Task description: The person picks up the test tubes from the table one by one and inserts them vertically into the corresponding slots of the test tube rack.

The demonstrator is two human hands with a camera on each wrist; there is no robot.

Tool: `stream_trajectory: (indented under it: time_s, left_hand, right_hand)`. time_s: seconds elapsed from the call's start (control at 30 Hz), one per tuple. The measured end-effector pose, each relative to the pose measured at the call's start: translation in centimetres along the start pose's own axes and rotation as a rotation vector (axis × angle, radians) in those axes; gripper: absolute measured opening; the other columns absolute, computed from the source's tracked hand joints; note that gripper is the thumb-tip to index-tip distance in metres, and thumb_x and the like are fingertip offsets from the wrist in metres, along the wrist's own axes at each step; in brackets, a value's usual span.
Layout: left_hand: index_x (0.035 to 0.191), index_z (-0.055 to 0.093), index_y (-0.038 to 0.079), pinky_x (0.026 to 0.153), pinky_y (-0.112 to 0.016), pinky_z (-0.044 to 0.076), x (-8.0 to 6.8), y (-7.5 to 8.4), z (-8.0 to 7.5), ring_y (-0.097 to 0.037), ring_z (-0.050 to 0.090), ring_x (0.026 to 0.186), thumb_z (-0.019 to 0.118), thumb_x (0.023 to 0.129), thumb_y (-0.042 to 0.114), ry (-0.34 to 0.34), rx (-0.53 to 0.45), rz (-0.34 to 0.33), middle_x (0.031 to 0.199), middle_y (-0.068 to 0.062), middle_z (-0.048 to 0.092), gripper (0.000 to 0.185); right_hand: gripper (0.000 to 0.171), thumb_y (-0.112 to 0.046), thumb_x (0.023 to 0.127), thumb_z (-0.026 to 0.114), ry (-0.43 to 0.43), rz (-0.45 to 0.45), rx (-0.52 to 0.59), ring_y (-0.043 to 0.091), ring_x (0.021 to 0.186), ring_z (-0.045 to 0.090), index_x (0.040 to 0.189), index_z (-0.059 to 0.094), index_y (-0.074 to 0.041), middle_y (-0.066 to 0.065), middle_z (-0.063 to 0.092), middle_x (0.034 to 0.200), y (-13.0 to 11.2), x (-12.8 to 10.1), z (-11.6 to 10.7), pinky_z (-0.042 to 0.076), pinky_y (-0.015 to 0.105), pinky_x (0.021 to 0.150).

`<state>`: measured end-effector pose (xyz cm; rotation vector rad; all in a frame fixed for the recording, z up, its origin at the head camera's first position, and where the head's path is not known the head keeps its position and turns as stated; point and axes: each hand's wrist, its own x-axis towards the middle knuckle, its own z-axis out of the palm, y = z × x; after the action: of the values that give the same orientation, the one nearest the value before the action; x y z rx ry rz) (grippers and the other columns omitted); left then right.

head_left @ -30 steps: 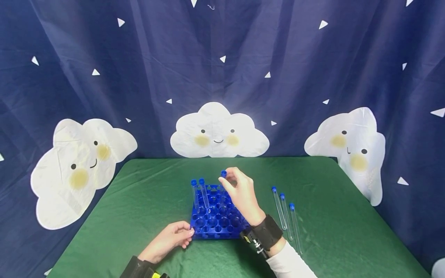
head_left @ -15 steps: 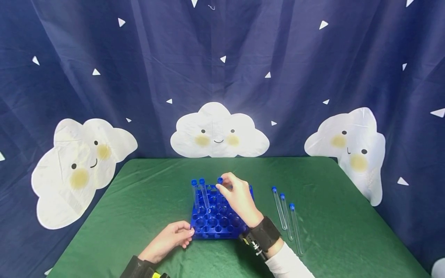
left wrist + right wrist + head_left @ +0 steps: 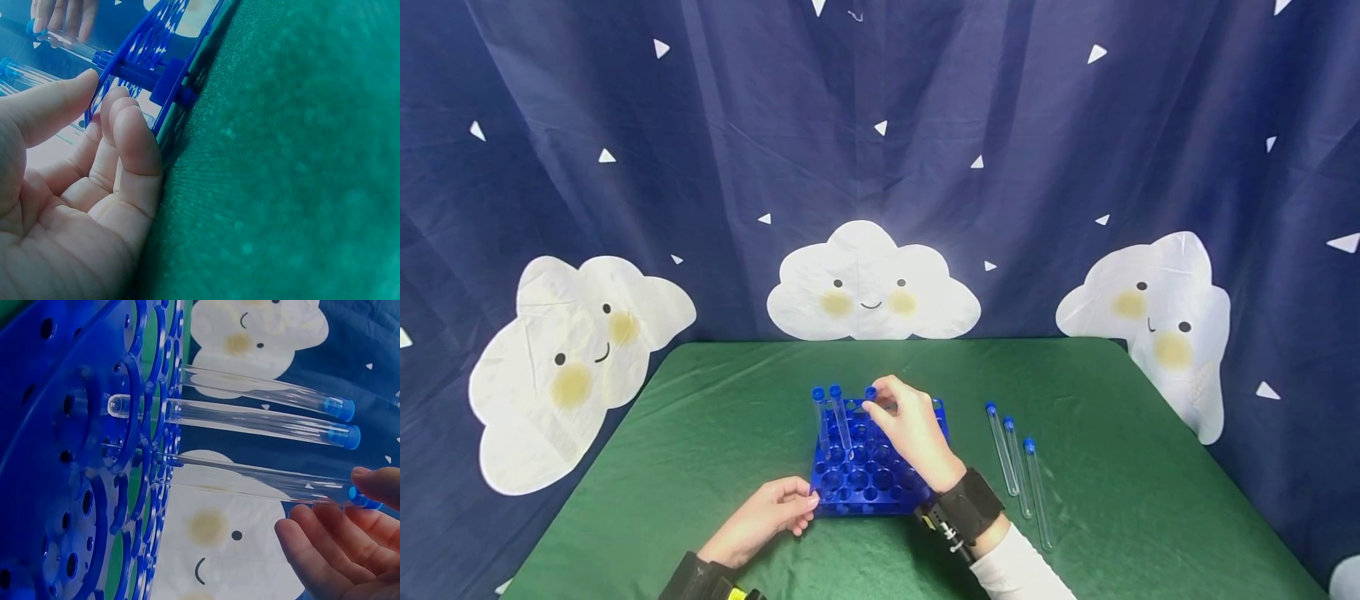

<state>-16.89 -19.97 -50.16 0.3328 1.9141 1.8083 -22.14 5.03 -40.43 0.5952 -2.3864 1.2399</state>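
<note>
A blue test tube rack [image 3: 880, 507] with rows of round holes stands mid-table. My left hand [image 3: 767, 515] grips its near left corner, thumb at the top plate's edge and fingers below, as the left wrist view shows. Over the rack's back part, my right hand [image 3: 917, 425] pinches a clear test tube [image 3: 269, 478] near its blue cap. The tube stands close to upright, and its lower end is among the rack's holes. To its left, two other capped test tubes, a left one [image 3: 822, 421] and a slightly tilted one [image 3: 841, 421], stand in the rack.
Right of the rack, three capped test tubes lie roughly side by side on the green tablecloth [image 3: 1120, 500]: a far one [image 3: 1002, 450], a middle one [image 3: 1018, 471] and a near one [image 3: 1038, 496]. A dark blue curtain [image 3: 1037, 192] with printed clouds hangs behind the table.
My right hand has moved down and slightly left, and the pinched test tube has sunk lower toward the rack. The left hand and the rack have stayed in place.
</note>
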Motion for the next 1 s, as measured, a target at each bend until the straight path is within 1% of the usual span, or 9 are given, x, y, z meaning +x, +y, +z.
stream_trajectory:
  time_s: [0.2,0.4,0.57,0.73,0.8,1.0]
  left_hand:
    - [0.099,0.056,0.006,0.067,-0.021,0.053,0.0,0.0,0.0,-0.005,0.057,0.071,0.059,0.096,0.02,0.003,-0.003,-0.011,0.085,0.002,0.06,0.015]
    - [0.099,0.055,0.006,0.067,-0.021,0.053,0.0,0.0,-0.1,-0.005,0.057,0.071,0.06,0.096,0.021,0.003,-0.007,-0.02,0.085,0.002,0.06,0.015]
    - [0.1,0.056,0.005,0.067,-0.022,0.053,0.1,-0.1,0.0,-0.006,0.057,0.071,0.06,0.096,0.021,0.004,-0.003,-0.02,0.085,0.001,0.06,0.017]
    - [0.101,0.056,0.004,0.067,-0.021,0.053,0.0,-0.1,0.0,-0.006,0.057,0.072,0.06,0.096,0.021,0.0,-0.005,-0.016,0.086,0.001,0.06,0.018]
    - [0.1,0.056,0.004,0.067,-0.021,0.053,0.0,-0.1,0.0,-0.006,0.057,0.072,0.06,0.096,0.021,-0.002,-0.008,-0.017,0.086,0.001,0.06,0.017]
    - [0.1,0.056,0.005,0.067,-0.021,0.053,0.0,-0.1,-0.1,-0.006,0.057,0.072,0.06,0.096,0.021,-0.001,-0.008,-0.016,0.085,0.002,0.06,0.017]
  right_hand:
    - [0.02,-0.013,0.088,0.072,-0.018,0.012,-0.007,0.019,0.088,0.07,0.105,0.063,-0.007,0.007,0.072,0.095,-0.1,0.0,0.1,0.059,0.03,0.074]
    - [0.02,-0.013,0.088,0.072,-0.016,0.001,-0.011,0.018,0.087,0.069,0.105,0.062,-0.008,0.006,0.072,0.093,-0.1,0.0,0.0,0.059,0.03,0.073]
    - [0.024,-0.013,0.087,0.073,-0.027,0.0,-0.003,0.019,0.087,0.07,0.108,0.061,-0.008,0.007,0.071,0.094,0.3,-0.1,-0.3,0.059,0.033,0.074]
    - [0.027,-0.014,0.087,0.073,-0.029,0.005,-0.039,0.018,0.087,0.069,0.111,0.061,-0.01,0.008,0.072,0.097,0.8,-0.3,-1.2,0.059,0.032,0.074]
    - [0.028,-0.012,0.087,0.073,-0.031,0.008,-0.043,0.02,0.089,0.069,0.111,0.061,-0.009,0.01,0.071,0.098,1.0,-0.3,-1.8,0.059,0.035,0.076]
    - [0.031,-0.009,0.085,0.074,-0.013,0.055,-0.056,0.025,0.092,0.069,0.114,0.061,-0.008,0.013,0.07,0.099,2.1,-0.4,-3.8,0.058,0.038,0.079]
